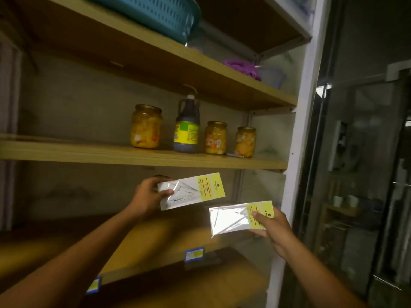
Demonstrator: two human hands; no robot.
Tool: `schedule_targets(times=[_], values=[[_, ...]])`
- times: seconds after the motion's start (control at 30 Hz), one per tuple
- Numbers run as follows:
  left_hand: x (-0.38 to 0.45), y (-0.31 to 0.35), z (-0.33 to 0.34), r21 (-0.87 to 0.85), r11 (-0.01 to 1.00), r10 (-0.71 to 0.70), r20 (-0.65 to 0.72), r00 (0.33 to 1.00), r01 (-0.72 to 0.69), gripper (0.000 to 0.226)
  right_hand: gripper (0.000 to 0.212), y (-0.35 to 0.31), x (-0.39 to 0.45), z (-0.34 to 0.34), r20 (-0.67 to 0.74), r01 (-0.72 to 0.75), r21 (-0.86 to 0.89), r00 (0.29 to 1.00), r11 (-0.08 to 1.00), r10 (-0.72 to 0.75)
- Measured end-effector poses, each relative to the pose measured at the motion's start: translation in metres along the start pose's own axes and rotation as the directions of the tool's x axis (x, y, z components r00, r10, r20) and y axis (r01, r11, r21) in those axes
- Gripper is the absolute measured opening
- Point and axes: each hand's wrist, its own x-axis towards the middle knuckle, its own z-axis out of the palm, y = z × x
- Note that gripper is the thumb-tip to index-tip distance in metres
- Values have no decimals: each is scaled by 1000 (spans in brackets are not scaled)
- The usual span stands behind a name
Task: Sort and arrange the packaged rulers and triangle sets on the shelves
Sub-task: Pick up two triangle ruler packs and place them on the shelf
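Now pinching one triangle-set packet (191, 191) in left hand (148, 194). Gripping second packet (241, 217) in right hand (272, 227), below jar shelf (89, 153).

Three jars (146, 126) and dark bottle (186, 125) on middle shelf (89, 153); blue basket (155, 12), purple cloth (243, 66) higher up.

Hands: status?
Left hand grips one ruler pack. Right hand grips another pack. Both held above the lower shelf; nothing blocking.
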Motion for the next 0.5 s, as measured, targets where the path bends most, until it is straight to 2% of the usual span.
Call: schedule_targets(times=[0.23,0.5], values=[[46,-15,67,19,1000,8,-30,1000,-7,26,33,16,71,-32,-4,4,43,1000,999,-4],[80,-22,132,139,990,22,-139,990,-3,26,33,38,167,-67,98,-15,47,995,999,11]])
